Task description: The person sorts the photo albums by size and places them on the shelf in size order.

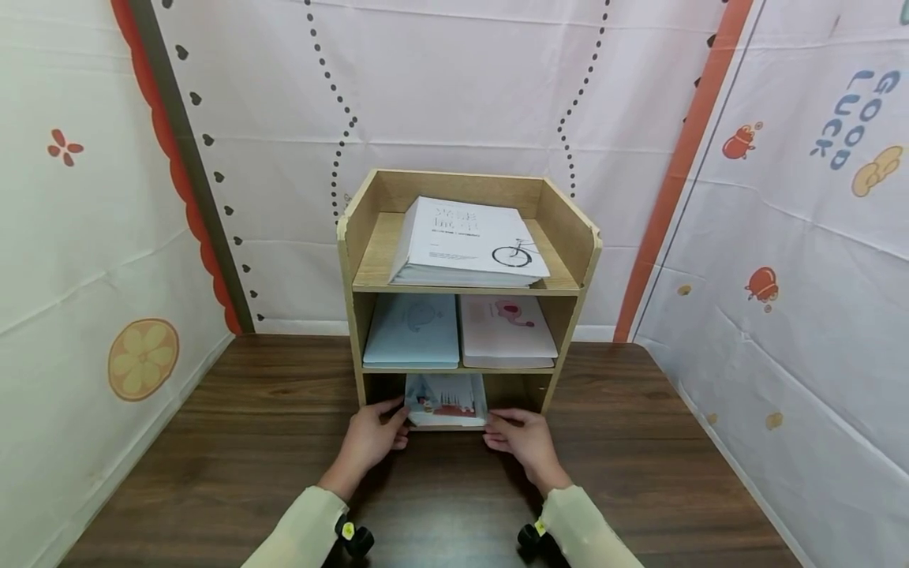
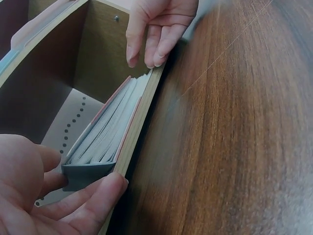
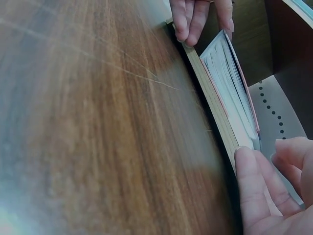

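On the bottom level of a small wooden shelf [image 1: 454, 291] lies a book [image 1: 443, 398] with a picture on its pale cover. Its page edges [image 2: 110, 127] face the front, and a dark spine end [image 2: 88, 172] shows in the left wrist view. My left hand [image 1: 372, 434] is at the book's left end, fingertips on the shelf's front edge and around the spine corner. At the opposite end, my right hand [image 1: 521, 440] has its fingertips by the book's front corner [image 3: 247, 139]. Both hands' fingers look extended rather than curled. Exact contact with the book is partly hidden.
A thick white book [image 1: 469, 237] with a bicycle drawing lies on the top level. On the middle level, blue books [image 1: 413, 330] sit left of pink books [image 1: 507, 327]. The shelf stands on a dark wooden table [image 1: 284, 410], with printed white cloths [image 1: 454, 79] behind and beside it.
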The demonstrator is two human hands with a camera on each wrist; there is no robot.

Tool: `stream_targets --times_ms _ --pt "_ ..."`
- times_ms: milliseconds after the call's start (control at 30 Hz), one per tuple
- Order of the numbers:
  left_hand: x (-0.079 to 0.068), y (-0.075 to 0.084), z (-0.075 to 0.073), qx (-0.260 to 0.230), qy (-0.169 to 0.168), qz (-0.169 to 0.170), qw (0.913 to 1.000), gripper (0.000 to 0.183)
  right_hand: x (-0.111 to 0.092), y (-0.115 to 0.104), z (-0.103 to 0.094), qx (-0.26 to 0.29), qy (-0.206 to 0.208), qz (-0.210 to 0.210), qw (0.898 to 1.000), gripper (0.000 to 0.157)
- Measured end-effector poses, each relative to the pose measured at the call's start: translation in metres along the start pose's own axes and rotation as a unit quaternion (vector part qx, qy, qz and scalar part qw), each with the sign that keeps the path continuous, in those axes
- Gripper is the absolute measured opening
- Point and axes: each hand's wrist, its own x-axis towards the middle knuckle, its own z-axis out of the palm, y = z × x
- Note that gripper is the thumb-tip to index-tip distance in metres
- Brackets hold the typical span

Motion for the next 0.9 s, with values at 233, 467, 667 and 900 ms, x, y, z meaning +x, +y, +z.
stream_targets --times_ms 233,467,667,900 --pt "0.000 -0.001 -0.003 -0.010 -0.001 -0.007 0.9999 0.044 -0.001 -0.001 -0.003 -0.011 -0.009 -0.005 1.000 0.036" --pt "-0.008 -0.004 -0.006 -0.003 0.000 -0.004 1.0000 0.044 -0.008 -0.006 -0.006 -0.019 0.020 -0.035 0.999 0.032" --pt "-0.013 -0.003 -0.008 0.038 0.017 0.018 0.9990 0.044 -0.017 -0.019 -0.009 -0.019 0.035 -0.077 0.996 0.026" --pt "-0.025 0.003 -0.017 0.099 0.029 0.061 0.9928 0.042 -0.024 -0.036 -0.020 -0.051 0.054 -0.096 0.993 0.017"
